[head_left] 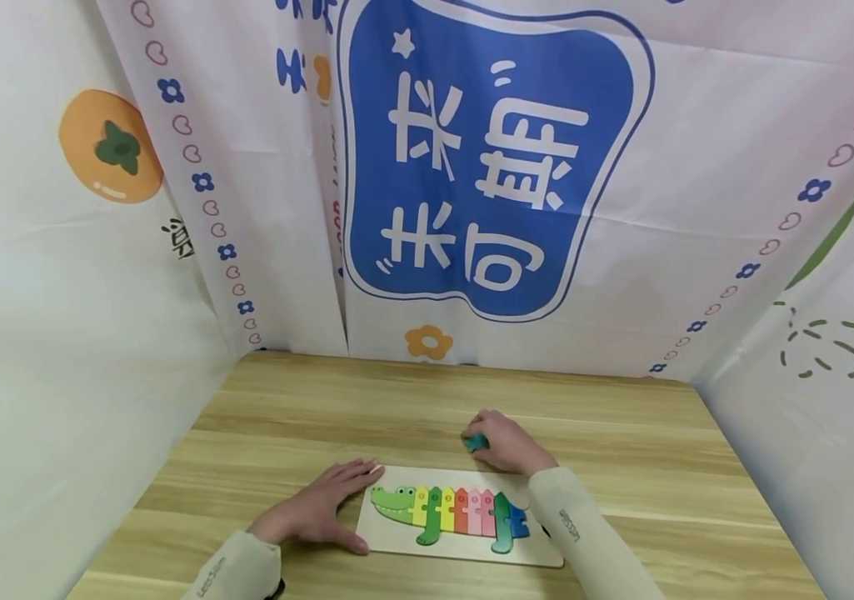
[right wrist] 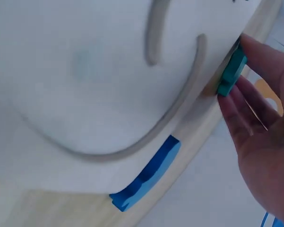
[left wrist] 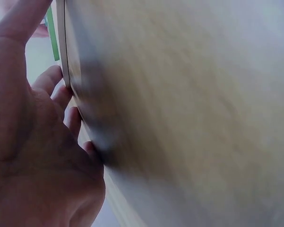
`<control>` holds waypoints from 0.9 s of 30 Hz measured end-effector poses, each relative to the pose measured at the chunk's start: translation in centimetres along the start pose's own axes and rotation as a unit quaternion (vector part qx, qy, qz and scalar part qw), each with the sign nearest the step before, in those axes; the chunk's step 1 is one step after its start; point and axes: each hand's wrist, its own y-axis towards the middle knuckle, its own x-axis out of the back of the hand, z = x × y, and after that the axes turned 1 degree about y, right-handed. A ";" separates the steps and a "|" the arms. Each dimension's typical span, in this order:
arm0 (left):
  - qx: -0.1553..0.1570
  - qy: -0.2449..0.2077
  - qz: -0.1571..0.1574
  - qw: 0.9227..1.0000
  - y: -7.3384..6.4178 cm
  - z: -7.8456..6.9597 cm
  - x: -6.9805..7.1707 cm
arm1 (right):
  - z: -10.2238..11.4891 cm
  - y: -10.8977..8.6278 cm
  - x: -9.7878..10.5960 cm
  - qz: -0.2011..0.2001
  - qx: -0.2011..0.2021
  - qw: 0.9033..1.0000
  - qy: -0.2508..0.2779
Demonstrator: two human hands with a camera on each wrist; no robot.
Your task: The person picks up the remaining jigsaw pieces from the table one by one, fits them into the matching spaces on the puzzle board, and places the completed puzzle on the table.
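A pale wooden puzzle board [head_left: 389, 540] lies on the table, with a green crocodile head [head_left: 394, 502] and a row of coloured, numbered body pieces set in it. My left hand [head_left: 317, 506] spreads along the board's left end, thumb near the lower corner and fingertips at the upper one. Just beyond the board's far edge, my right hand [head_left: 509, 443] pinches a teal puzzle piece [head_left: 475, 442] between thumb and fingers. The right wrist view shows that teal piece [right wrist: 232, 72] held at its edges. A blue piece [right wrist: 149, 174] stands out from the board there, near a curved groove.
Wood-grain table [head_left: 307, 400] surrounds the board. Printed white cloth [head_left: 284, 275] hangs behind the table and along both sides. My right forearm's sleeve [head_left: 584, 533] covers the board's right end in the head view.
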 end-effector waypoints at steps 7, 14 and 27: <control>0.003 -0.007 -0.001 1.000 0.0 -0.1 0.0 | -0.2 -0.2 0.2 -0.018 -0.002 1.000 0.023; 0.001 0.000 0.000 1.000 -0.1 -0.1 0.1 | -0.3 -0.9 0.9 -0.053 -0.041 0.987 0.146; -0.002 0.003 0.000 1.000 0.0 0.3 -0.2 | 0.7 -3.4 1.7 -0.139 -0.015 0.927 0.349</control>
